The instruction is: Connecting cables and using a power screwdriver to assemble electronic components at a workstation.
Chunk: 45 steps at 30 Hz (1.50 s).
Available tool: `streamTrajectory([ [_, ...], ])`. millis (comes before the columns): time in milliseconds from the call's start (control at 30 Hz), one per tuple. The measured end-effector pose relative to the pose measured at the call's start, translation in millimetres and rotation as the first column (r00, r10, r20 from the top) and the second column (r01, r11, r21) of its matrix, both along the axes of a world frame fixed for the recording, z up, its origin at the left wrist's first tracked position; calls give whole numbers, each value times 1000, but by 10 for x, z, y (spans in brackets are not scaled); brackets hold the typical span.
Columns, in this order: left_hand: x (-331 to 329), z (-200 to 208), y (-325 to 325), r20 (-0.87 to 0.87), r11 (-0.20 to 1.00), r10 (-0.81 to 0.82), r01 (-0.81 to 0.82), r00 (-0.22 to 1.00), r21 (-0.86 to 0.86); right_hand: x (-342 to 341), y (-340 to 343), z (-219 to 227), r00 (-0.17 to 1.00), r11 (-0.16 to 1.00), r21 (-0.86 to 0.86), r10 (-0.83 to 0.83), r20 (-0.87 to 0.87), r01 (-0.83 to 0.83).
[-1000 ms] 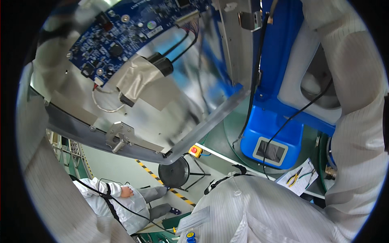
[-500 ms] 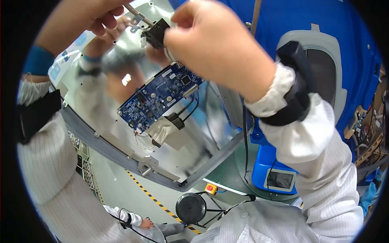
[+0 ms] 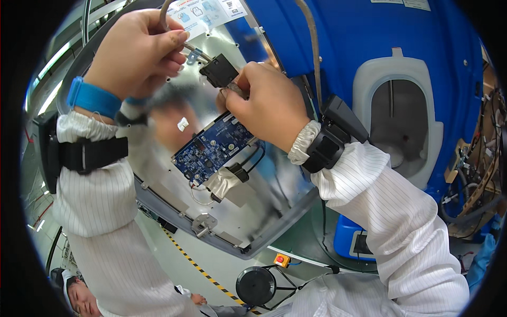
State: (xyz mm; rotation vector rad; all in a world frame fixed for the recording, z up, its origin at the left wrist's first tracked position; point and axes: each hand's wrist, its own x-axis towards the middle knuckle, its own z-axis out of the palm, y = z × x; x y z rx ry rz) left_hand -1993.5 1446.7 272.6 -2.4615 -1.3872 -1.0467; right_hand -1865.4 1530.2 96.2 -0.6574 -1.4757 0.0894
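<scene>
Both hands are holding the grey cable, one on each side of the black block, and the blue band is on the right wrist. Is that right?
Not quite: the head view shows the blue band on the left wrist. The left hand and right hand do hold the grey cable, one on each side of the black block.

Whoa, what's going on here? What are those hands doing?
Somebody is holding a grey cable in both hands. The left hand pinches it on one side of a black block, and the right hand grips it on the other. They're over a shiny metal panel with a blue circuit board on it.
</scene>
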Motion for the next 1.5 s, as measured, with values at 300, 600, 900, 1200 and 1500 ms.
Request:
streamTrajectory([
  [300, -202, -115, 137, 245, 993, 16, 13, 970, -116, -86, 111, -19, 997, 1000, 25, 18, -79, -16],
  [600, -173, -242, 117, 167, 996, 62, -49, 984, -79, -82, 99, -14, 999, 999, -39, 17, -51, -19],
  [900, -70, -267, 77, -72, 974, 223, -225, 972, -19, -52, 117, -16, 993, 994, -70, 79, -83, -85],
  [1200, -40, -284, 47, -159, 969, 239, -225, 958, 103, -74, 171, -66, 992, 997, 64, 53, -114, -46],
  [1500, -102, -297, 105, -171, 965, 227, -197, 959, 174, -92, 161, -57, 995, 998, 57, 25, -94, -19],
])
